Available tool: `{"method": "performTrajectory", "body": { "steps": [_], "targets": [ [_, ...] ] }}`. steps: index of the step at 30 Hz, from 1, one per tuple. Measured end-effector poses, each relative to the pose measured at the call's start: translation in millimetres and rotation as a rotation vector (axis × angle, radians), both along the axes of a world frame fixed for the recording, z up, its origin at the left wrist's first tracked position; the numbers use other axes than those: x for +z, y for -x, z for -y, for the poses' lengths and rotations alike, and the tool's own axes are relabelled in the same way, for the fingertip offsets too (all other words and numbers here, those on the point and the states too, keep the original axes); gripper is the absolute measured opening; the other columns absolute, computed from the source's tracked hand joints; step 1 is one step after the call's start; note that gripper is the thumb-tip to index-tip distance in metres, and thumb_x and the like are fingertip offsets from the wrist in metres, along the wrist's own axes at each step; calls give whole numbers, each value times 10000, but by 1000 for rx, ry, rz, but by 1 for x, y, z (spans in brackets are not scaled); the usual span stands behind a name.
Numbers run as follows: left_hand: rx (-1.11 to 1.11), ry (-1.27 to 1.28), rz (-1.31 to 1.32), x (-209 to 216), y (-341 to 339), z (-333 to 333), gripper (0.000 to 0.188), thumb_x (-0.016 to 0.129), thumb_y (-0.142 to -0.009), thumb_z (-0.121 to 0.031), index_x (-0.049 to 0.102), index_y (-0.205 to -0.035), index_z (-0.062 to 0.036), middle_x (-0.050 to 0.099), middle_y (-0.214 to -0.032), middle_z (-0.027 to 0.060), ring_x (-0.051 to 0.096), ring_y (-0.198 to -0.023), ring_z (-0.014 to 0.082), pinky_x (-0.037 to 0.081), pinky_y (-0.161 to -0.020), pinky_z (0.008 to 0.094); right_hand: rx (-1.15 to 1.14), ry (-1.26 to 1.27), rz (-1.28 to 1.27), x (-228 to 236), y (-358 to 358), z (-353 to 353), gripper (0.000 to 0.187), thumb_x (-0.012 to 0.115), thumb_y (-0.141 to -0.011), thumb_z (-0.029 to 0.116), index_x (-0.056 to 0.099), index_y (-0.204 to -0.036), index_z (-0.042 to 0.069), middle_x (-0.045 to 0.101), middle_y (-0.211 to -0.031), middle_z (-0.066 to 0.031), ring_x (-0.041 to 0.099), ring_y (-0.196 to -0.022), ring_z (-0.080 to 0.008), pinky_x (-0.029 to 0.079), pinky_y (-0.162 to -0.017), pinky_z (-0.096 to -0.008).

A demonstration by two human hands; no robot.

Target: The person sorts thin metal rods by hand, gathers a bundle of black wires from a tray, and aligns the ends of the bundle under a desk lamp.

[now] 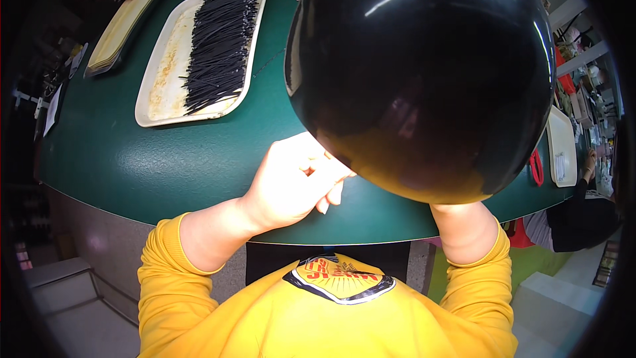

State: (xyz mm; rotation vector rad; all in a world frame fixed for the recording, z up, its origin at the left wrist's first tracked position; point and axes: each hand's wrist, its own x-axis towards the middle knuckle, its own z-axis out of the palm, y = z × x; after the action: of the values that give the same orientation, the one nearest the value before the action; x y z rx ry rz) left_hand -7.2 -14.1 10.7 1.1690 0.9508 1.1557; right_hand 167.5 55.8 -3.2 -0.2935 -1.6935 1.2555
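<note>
A big glossy black dome [417,79], shaped like a lamp shade, fills the upper middle and right of the head view and covers much of the work area. Bright light falls on my left hand [295,176], just beside the dome's lower left edge. Its fingers are curled together over the table; whatever they hold, if anything, cannot be made out. Of my right arm only the forearm [460,232] shows; the hand itself is hidden behind the dome. Up and left of my left hand lies a cream tray [162,86] with a dense row of thin black strands [222,46], like cut wires or tubing.
A green table [192,172] curves around in front of me. At far left sits a stack of cream trays [126,26]. Right of the dome are a red object [536,167] and another cream tray [562,139]. Beyond it a person in dark clothing [583,222] is at the table.
</note>
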Motion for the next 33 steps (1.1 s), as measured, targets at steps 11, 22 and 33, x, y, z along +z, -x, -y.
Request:
{"method": "performTrajectory", "body": {
  "steps": [11,22,33],
  "targets": [
    [-13,-58,-81,7,-1,-1,76,510,-768,-43,532,-744,26,532,-534,65,473,-401,71,384,-387,173,87,235,-57,-11,1,-2,430,639,-644,-35,490,-1044,17,509,-1025,-56,493,-895,-162,417,-779,-272],
    [-112,17,58,5,6,-2,174,430,-823,-71,542,-762,47,534,-552,91,485,-413,99,400,-413,181,80,228,-66,-4,9,-4,374,592,-681,-28,485,-1039,0,510,-1025,-65,494,-904,-164,416,-777,-274],
    [-257,93,164,10,7,-4,247,396,-847,-133,542,-807,61,528,-554,95,483,-409,108,404,-414,189,75,264,-111,-2,12,-8,322,545,-719,-22,480,-1034,-17,511,-1025,-74,496,-913,-166,415,-776,-276]
  ]
}}
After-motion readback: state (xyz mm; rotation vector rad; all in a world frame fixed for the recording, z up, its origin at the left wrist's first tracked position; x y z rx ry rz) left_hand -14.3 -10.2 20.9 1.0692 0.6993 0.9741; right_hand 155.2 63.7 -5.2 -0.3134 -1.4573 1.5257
